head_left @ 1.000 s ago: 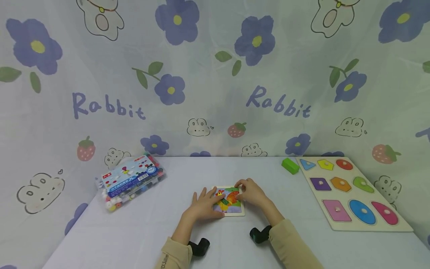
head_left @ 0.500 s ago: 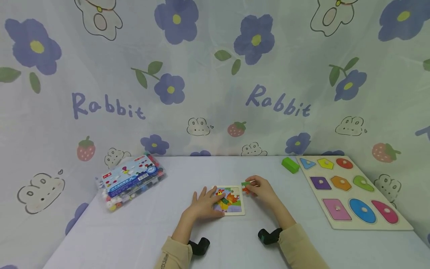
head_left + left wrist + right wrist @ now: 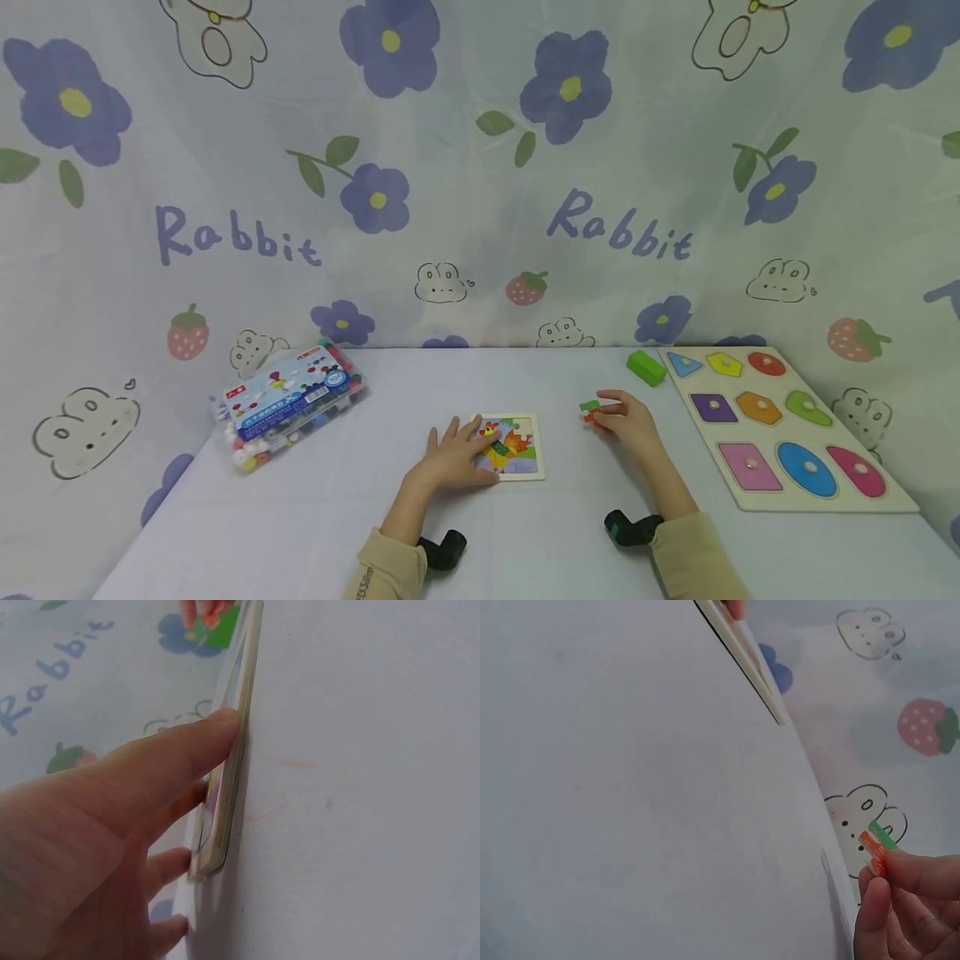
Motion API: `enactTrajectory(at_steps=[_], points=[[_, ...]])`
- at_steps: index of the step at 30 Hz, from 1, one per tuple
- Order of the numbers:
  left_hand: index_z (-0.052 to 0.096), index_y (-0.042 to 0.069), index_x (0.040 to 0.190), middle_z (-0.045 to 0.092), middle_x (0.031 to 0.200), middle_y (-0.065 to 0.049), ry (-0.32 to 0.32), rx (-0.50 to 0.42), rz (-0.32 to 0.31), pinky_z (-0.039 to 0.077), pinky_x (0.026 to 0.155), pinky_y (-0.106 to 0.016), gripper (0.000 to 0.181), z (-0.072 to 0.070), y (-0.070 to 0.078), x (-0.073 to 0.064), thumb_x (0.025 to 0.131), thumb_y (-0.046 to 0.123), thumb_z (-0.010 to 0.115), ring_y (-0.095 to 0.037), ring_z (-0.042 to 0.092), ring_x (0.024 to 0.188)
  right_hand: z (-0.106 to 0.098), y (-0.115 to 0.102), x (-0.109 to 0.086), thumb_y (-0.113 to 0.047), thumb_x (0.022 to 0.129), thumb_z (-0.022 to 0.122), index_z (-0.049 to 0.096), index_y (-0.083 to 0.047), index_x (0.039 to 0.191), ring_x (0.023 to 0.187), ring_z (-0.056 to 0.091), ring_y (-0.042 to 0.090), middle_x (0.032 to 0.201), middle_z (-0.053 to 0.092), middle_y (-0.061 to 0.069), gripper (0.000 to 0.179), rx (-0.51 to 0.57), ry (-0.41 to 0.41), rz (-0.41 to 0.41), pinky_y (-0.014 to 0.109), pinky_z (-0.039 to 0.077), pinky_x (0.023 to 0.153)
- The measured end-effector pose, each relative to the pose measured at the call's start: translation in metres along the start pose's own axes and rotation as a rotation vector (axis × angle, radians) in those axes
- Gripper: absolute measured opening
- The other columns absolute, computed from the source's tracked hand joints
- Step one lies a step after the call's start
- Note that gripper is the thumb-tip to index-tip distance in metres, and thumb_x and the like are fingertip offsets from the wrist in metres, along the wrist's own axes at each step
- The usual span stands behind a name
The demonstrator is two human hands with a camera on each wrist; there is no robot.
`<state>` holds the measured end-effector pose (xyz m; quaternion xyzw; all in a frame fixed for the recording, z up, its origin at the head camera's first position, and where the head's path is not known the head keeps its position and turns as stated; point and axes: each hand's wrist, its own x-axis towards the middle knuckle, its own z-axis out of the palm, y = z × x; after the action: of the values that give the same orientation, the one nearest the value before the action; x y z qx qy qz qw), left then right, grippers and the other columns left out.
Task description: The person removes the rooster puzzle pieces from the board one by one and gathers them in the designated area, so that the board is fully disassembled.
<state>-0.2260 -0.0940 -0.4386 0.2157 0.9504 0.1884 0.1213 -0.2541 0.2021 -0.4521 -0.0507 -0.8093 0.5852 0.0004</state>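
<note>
A small square jigsaw puzzle with a pale frame and a colourful rooster picture lies on the white table. My left hand rests on its left side with fingers spread; in the left wrist view the thumb touches the frame's near edge. To the right of the puzzle, apart from it, my right hand pinches a puzzle piece coloured green and orange. Thumb and fingertips cover part of that piece in the right wrist view. A gap shows at the picture's upper right.
At the back left sits a clear plastic case of colourful beads with a blue label. A green block lies at the back right, beside a wooden shape board with knobbed pieces. A patterned cloth hangs behind the table.
My right hand has lifted the piece from the puzzle's upper right corner and carried it to the right. The left hand has stayed on the puzzle.
</note>
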Motion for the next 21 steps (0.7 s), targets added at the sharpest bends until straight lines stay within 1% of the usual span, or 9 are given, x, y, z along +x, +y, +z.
enactTrajectory(at_steps=[3,8,15,21], points=[[0.047,0.02,0.137,0.027,0.15,-0.013,0.0,-0.005,0.001,0.005,0.101,-0.069,0.064,0.001,-0.001,0.0,0.08,0.043,0.066,-0.047,0.014,0.136,-0.005,0.003,0.001,-0.004,0.087,0.061,0.048,0.005,0.126,0.078,0.062,0.011,0.111,0.056,0.026,0.042,0.0,0.012,0.017,0.02,0.052,0.068],[0.048,0.021,0.136,0.027,0.149,-0.014,0.006,-0.012,0.004,0.004,0.101,-0.07,0.063,0.001,0.0,0.0,0.08,0.042,0.067,-0.047,0.014,0.136,-0.015,0.006,0.001,-0.004,0.087,0.06,0.05,0.007,0.123,0.076,0.061,0.007,0.111,0.057,0.025,0.039,-0.028,0.04,0.029,0.018,0.051,0.067],[0.047,0.02,0.136,0.027,0.149,-0.014,0.001,-0.012,0.002,0.005,0.101,-0.069,0.063,0.0,0.0,-0.001,0.08,0.042,0.067,-0.047,0.014,0.136,-0.031,0.008,0.0,-0.005,0.088,0.06,0.052,0.006,0.122,0.069,0.059,0.004,0.098,0.059,0.017,0.037,-0.057,0.106,0.037,0.016,0.051,0.064],[0.047,0.02,0.137,0.026,0.15,-0.014,-0.001,-0.013,0.002,0.005,0.101,-0.069,0.063,0.0,0.001,-0.001,0.081,0.042,0.066,-0.047,0.013,0.136,-0.042,0.01,-0.002,-0.006,0.087,0.06,0.053,0.005,0.121,0.067,0.058,0.004,0.094,0.061,0.015,0.036,-0.088,0.157,0.038,0.016,0.05,0.062]])
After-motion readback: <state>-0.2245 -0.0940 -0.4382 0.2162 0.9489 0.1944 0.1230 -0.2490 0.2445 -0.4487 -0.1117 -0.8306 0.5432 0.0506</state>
